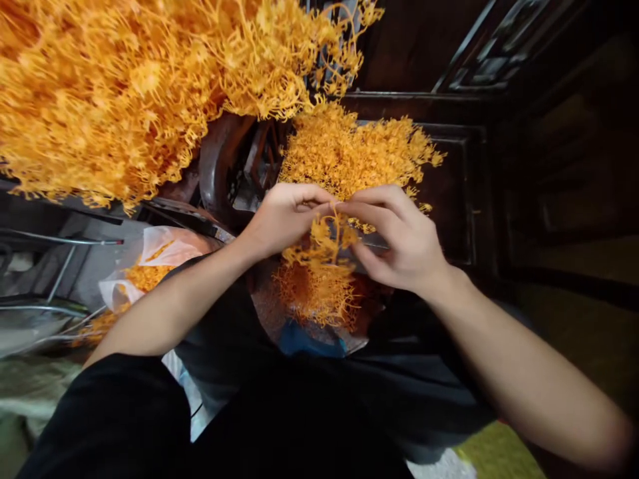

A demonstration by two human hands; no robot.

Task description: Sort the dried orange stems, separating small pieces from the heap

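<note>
Between my hands hangs an orange plastic flower piece (327, 233) with thin curled petals, slightly blurred. My left hand (294, 213) pinches its top end between thumb and forefinger. The fingertips of my right hand (399, 233) meet the left ones at that same spot, with thumb lower and apart from the forefinger; what exactly the right fingers grip is too small to make out. Below, on my lap, lies a clump of loose orange spiky pieces (317, 293) on a bag. Just beyond my hands sits a pile of orange flower pieces (354, 150).
A large mass of orange flower strands (124, 86) fills the upper left. A dark wooden chair arm (219, 163) curves beside it. White plastic bags (174, 245) with orange pieces stand at lower left, near metal tubing (62, 273). Dark carved wooden furniture (414, 46) is behind.
</note>
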